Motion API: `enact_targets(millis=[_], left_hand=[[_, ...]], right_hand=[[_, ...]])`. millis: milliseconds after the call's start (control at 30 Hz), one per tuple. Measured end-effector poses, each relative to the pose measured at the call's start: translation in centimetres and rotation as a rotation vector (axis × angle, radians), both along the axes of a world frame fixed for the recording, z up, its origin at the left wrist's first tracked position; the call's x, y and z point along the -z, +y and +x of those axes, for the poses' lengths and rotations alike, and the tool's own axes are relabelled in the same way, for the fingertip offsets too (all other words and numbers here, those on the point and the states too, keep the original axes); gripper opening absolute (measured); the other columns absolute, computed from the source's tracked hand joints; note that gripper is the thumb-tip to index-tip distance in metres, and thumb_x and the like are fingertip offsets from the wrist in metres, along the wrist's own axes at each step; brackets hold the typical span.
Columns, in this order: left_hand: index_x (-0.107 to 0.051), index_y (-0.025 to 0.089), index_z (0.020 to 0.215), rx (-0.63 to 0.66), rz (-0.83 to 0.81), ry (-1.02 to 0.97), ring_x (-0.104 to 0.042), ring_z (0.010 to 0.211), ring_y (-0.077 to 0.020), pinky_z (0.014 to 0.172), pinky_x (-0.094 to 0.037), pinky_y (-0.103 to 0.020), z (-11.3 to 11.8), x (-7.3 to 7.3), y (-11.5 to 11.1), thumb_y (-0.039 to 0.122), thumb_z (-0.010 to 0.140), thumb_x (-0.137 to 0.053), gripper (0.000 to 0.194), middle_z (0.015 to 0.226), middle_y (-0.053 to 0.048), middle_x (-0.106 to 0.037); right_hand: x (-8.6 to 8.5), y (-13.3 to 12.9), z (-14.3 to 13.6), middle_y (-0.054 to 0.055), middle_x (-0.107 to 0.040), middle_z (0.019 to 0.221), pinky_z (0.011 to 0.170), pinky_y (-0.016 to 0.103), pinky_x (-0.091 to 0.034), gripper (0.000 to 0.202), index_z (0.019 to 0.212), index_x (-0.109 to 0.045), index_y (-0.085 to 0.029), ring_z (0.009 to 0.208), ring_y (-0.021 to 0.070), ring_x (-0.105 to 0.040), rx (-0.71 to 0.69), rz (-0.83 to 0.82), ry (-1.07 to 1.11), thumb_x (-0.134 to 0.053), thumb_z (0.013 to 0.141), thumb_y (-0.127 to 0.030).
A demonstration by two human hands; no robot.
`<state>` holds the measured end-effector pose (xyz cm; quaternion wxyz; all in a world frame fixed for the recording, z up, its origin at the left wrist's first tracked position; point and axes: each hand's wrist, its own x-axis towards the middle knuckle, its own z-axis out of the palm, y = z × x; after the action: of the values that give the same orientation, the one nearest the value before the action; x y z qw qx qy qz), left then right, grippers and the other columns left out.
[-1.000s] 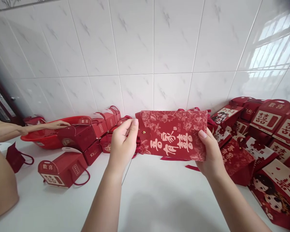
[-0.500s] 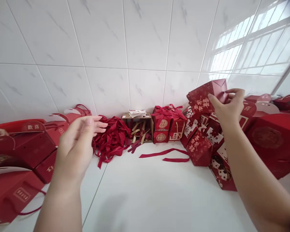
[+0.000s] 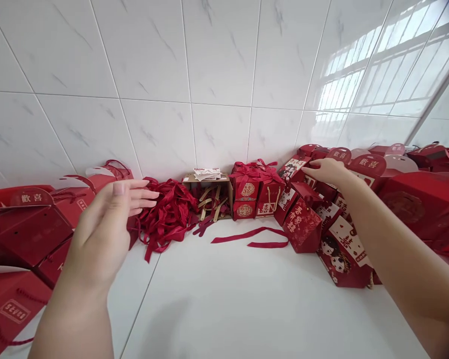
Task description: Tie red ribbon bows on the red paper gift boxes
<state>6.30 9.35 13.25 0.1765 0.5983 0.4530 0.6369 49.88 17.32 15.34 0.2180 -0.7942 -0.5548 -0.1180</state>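
My left hand (image 3: 101, 229) hovers at the left with its fingers stretched out and nothing in it. Its fingertips point toward a heap of dark red ribbons (image 3: 168, 212) against the wall. My right hand (image 3: 327, 172) is at the top of the right-hand pile, palm down. Its thumb and fingers close at the right edge of a red gift box (image 3: 294, 168) printed with a couple; the other fingers are hidden. Below it stands a red box with gold characters (image 3: 303, 224), and in front lies another couple-printed gift box (image 3: 340, 259).
A cardboard box (image 3: 209, 194) holds gold and red strips, with white cards (image 3: 207, 173) on top. Beside it are ribbon-topped red boxes (image 3: 256, 192). A loose ribbon (image 3: 247, 234) lies on the white table (image 3: 224, 304). Red boxes (image 3: 26, 234) crowd the left; a large one (image 3: 422, 199) stands right.
My right hand has come down onto the pile; the red box it held up in the air is no longer raised. My left hand stays open, slightly further left in view.
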Motion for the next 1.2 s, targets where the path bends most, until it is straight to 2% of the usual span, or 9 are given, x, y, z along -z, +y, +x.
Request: enact_targets(millis=[100,167,233,333,500,667,833,1067,1200], left_hand=[[-0.064,0.020,0.104,0.001,-0.009,0.015,-0.066,0.094,-0.0245,0.090,-0.048,-0.043,-0.3,0.1,0.1,0.059,0.089,-0.039,0.048,0.097,-0.007,-0.069],[-0.064,0.021,0.103,-0.002,-0.006,0.009,-0.066,0.093,-0.0239,0.090,-0.049,-0.043,-0.5,0.1,0.1,0.058,0.089,-0.040,0.046,0.096,-0.006,-0.069],[-0.065,0.022,0.100,-0.008,0.005,0.003,-0.067,0.092,-0.0234,0.090,-0.050,-0.043,-0.6,0.1,0.1,0.057,0.089,-0.041,0.044,0.095,-0.005,-0.069],[-0.065,0.021,0.099,-0.006,0.007,0.008,-0.067,0.093,-0.0231,0.090,-0.050,-0.043,-0.5,0.1,0.1,0.055,0.090,-0.042,0.042,0.095,-0.005,-0.069],[-0.065,0.020,0.098,0.009,-0.029,0.053,-0.066,0.093,-0.0231,0.089,-0.050,-0.043,0.1,0.1,0.0,0.056,0.089,-0.042,0.044,0.094,-0.006,-0.069],[-0.065,0.021,0.095,0.024,-0.061,0.091,-0.065,0.094,-0.0241,0.089,-0.050,-0.043,0.0,0.0,-0.1,0.059,0.085,-0.045,0.045,0.099,-0.006,-0.069],[-0.066,0.021,0.093,0.037,-0.049,0.066,-0.064,0.094,-0.0253,0.090,-0.048,-0.046,-0.6,0.0,-0.1,0.059,0.087,-0.041,0.046,0.101,-0.007,-0.069],[-0.067,0.022,0.089,0.040,-0.031,0.060,-0.064,0.097,-0.0262,0.090,-0.048,-0.046,-1.1,-0.1,-0.3,0.057,0.088,-0.041,0.043,0.101,-0.006,-0.069],[-0.068,0.023,0.089,0.030,-0.030,0.062,-0.064,0.098,-0.0266,0.091,-0.048,-0.047,-1.1,-0.2,-0.5,0.058,0.086,-0.044,0.042,0.101,-0.005,-0.069]], right_hand=[[-1.4,-4.2,-1.9,0.015,-0.065,0.114,0.093,0.052,-0.040,0.044,0.110,-0.067,-0.018,0.110,0.0393,-0.055,-0.047,0.051,-0.021,-0.054,0.083,-0.050],[-1.5,-7.5,-3.6,0.013,-0.067,0.107,0.084,0.046,-0.046,0.042,0.107,-0.068,-0.022,0.100,0.0356,-0.060,-0.138,0.134,0.001,-0.052,0.083,-0.053],[-0.5,-10.2,-5.1,0.009,-0.070,0.093,0.074,0.040,-0.050,0.039,0.101,-0.069,-0.024,0.085,0.0304,-0.064,-0.167,0.160,0.076,-0.050,0.084,-0.054],[2.3,-11.8,-5.6,0.005,-0.071,0.093,0.072,0.036,-0.051,0.037,0.098,-0.068,-0.024,0.083,0.0273,-0.066,-0.225,-0.050,0.117,-0.048,0.086,-0.052],[5.2,-8.4,-2.9,0.016,-0.068,0.092,0.076,0.040,-0.048,0.047,0.092,-0.061,-0.014,0.089,0.0321,-0.065,-0.023,-0.391,0.012,-0.026,0.095,-0.045],[5.2,-3.5,-0.6,0.014,-0.067,0.103,0.078,0.035,-0.048,0.049,0.093,-0.060,-0.017,0.094,0.0296,-0.065,-0.112,-0.491,0.031,-0.032,0.092,-0.057],[5.7,-0.7,0.6,0.015,-0.067,0.099,0.073,0.034,-0.048,0.057,0.082,-0.061,-0.015,0.088,0.0299,-0.065,-0.183,-0.554,0.013,-0.039,0.084,-0.068],[5.6,-0.4,0.6,0.010,-0.067,0.086,0.062,0.030,-0.045,0.043,0.073,-0.059,-0.017,0.076,0.0248,-0.064,-0.218,-0.565,-0.044,-0.049,0.084,-0.058],[5.0,-2.4,-0.9,0.016,-0.067,0.089,0.066,0.034,-0.046,0.033,0.082,-0.061,-0.013,0.081,0.0302,-0.064,-0.148,-0.501,-0.112,-0.057,0.083,-0.046]])
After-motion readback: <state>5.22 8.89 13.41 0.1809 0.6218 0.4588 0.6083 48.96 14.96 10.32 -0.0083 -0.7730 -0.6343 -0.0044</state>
